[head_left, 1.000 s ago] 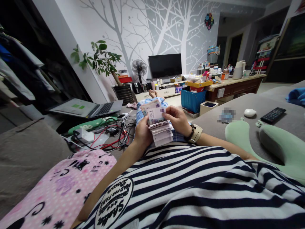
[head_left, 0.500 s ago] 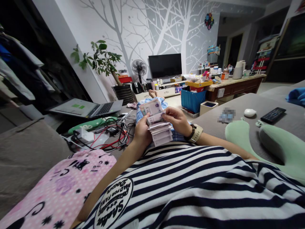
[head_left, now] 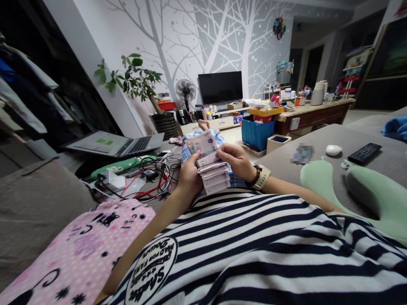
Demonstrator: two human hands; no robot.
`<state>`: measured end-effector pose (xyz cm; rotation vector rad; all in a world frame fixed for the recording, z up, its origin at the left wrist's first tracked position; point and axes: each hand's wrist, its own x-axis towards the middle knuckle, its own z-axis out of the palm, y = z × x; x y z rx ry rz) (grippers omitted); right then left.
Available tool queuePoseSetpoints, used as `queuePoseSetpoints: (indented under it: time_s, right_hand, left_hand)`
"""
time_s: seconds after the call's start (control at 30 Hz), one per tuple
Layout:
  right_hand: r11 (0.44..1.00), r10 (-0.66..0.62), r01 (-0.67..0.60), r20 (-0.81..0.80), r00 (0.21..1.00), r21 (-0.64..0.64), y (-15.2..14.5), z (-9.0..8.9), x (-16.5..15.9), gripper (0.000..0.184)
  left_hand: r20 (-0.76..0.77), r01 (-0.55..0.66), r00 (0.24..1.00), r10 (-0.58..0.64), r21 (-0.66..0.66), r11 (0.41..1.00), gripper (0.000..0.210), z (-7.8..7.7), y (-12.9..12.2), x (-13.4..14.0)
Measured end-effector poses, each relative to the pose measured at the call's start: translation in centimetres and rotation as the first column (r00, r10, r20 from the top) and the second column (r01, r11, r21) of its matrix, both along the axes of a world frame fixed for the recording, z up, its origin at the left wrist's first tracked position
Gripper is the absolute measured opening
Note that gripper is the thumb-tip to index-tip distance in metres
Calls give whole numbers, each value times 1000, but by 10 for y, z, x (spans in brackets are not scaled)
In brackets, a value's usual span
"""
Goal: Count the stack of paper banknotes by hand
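Note:
A stack of banknotes is held above my lap, its upper notes standing up and showing a printed 5. My left hand is closed on the stack's left side, the thumb lying on its face. Several counted-down notes fan out below, bent toward my striped shirt. At the stack's right edge, the thumb and fingers of my right hand pinch a banknote and bend it down. A pale watch and a dark bracelet are on my right wrist.
An open laptop and tangled cables lie to the left, with a pink blanket nearer. On the right are a green neck pillow, a remote control and a white mouse. Ahead stands a blue bin.
My right thumb and fingers have shifted slightly at the stack's right edge, and the pinched banknote is bent further down. My left hand keeps its hold.

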<state>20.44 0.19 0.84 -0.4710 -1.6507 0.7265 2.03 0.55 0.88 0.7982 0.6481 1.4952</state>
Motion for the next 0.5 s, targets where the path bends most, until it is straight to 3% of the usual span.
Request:
queuePoseSetpoints:
  time_s: [0.2, 0.3, 0.4, 0.5]
  right_hand:
    - [999, -1, 2, -11, 1000, 44, 4, -2, 1, 91]
    - [990, -136, 134, -63, 989, -34, 9, -4, -1, 81]
    - [963, -248, 238, -79, 965, -123, 12, -4, -2, 76]
    - [961, -247, 238, -49, 968, -140, 14, -4, -1, 77]
  left_hand:
    - [37, -117, 992, 119, -50, 992, 20, 7, -9, 8]
    - [33, -91, 995, 93, -60, 994, 13, 9, -14, 9]
    - [30, -55, 998, 57, -72, 996, 24, 10, -19, 10]
    - [9, -112, 994, 113, -55, 992, 41, 11, -22, 12]
